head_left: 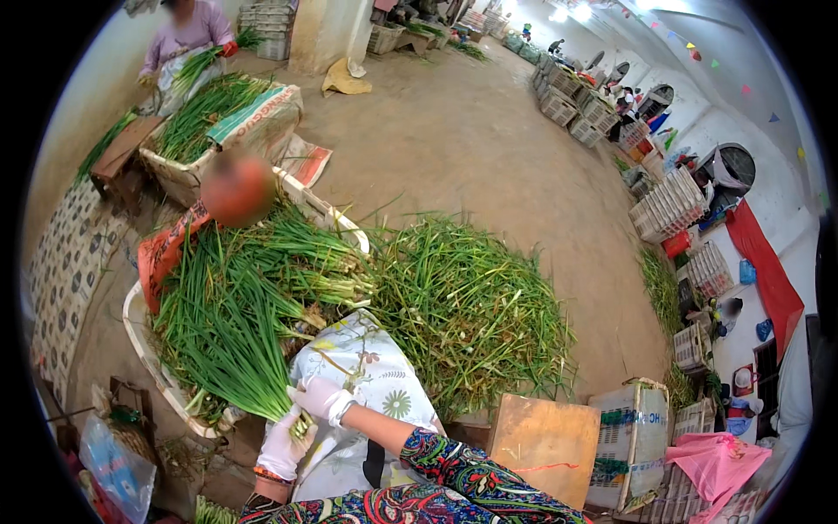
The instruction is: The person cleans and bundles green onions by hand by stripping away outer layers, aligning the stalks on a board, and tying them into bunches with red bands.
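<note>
A bunch of green onions (234, 345) points its leaves up and left, its pale root ends toward me. My left hand (284, 451), in a white glove, is closed around the pale stalks just above the roots. From the right, my right hand (321, 400), also white-gloved, is closed with its fingertips at the same stalks. Both hands are over a white patterned apron (362, 349) across my lap. Beyond them, a white crate (137, 336) holds more green onions (301, 262), heaped high, and an orange sack (166, 258) lies over its far left side.
A loose pile of green leaves (467, 314) covers the floor beyond my lap. On the right stand a wooden board (546, 445) and a white crate (628, 441) near a pink plastic bag (716, 467). A co-worker (188, 39) handles onions at the far left. Stacked crates (668, 205) line the right wall.
</note>
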The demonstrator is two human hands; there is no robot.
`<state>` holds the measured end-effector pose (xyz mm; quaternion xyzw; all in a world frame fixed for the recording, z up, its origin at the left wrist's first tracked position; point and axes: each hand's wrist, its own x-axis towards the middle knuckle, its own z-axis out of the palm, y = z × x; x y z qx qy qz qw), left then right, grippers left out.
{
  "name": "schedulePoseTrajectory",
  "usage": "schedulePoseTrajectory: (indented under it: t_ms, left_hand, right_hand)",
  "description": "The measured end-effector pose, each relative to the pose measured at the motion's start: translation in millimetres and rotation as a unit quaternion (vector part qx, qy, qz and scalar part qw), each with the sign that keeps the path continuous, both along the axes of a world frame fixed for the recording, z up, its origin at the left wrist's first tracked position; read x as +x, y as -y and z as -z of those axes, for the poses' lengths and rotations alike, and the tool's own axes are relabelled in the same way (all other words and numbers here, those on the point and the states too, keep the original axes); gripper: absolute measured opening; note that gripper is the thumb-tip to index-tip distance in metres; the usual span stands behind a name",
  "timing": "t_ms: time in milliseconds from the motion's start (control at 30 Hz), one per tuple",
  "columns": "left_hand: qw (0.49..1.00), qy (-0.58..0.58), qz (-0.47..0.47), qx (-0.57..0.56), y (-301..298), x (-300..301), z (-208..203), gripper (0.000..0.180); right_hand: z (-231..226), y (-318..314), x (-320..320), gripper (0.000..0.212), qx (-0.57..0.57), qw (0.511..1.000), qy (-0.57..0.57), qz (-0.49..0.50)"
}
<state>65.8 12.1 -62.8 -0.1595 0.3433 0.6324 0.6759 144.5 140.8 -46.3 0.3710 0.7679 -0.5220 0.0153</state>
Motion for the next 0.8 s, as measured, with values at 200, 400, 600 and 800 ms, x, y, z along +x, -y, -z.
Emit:
schedulePoseTrajectory:
  t_ms: [200,400,600,800]
  left_hand:
    - [0.999,0.012,-0.046,-0.01,7.6,-7.3,17.5,0.008]
    - [0.998,-0.037,-0.047,0.026,-5.9,-4.5,5.7,0.01]
    - [0.784,-0.614,0.029,0.083,-0.1,-10.6,-19.8,0.041]
    - [0.997,0.039,-0.06,0.028,-17.6,-14.3,-8.6,0.025]
  right_hand:
    - [-25.2,18.3,8.5,0.034,0.173,0.982,0.021,-0.076]
    - [-5.1,22.0,11.2,0.021,0.298,0.944,0.035,-0.141]
    - [-40.7,-36.4,70.9,0.02,0.44,0.89,-0.073,-0.093]
    - [-36.5,-73.0,118.2,0.042,0.518,0.839,-0.041,0.16]
